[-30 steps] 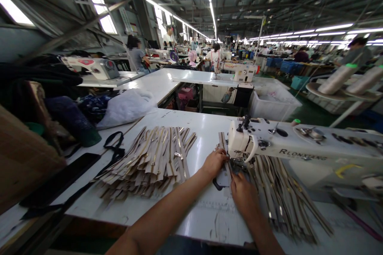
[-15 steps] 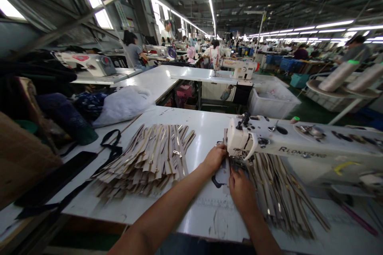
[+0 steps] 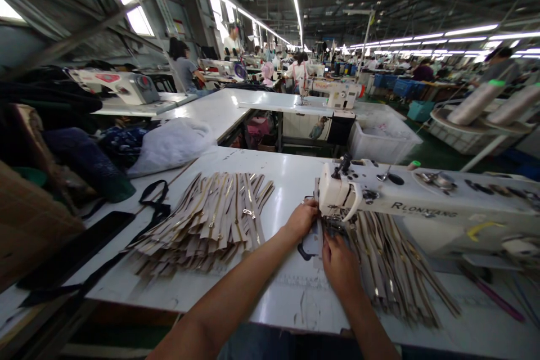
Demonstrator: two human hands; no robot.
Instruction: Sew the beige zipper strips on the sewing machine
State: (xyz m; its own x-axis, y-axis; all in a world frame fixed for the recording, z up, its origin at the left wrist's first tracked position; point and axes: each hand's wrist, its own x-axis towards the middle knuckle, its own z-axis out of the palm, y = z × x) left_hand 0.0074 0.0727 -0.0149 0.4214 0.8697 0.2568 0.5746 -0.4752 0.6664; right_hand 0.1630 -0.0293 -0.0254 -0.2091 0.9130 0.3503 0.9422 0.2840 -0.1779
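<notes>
A white sewing machine [image 3: 392, 194] marked RLONXIANG stands at the right of the table. Beside its needle area, a narrow beige zipper [image 3: 319, 242] runs front to back, partly covered by my fingers. My left hand [image 3: 304, 218], fingers closed, grips this zipper just left of the presser foot. Nearer to me, my right hand [image 3: 341, 261] holds the same strip with bent fingers, its tips partly hidden. Left of my arms lies a fanned pile of beige zippers [image 3: 211, 219] with gold teeth and pulls. More zippers [image 3: 390, 264] lie under the machine arm.
Black straps [image 3: 156, 202] and a white plastic bag [image 3: 172, 143] lie at the left. Purple-handled scissors [image 3: 498, 298] rest at the right. Thread cones [image 3: 476, 101] stand behind the machine, and a white bin [image 3: 383, 135] sits beyond the table. Other people work farther off.
The view has shifted slightly. Both hands stay at the zipper beside the needle area, with little visible movement. The piles look the same.
</notes>
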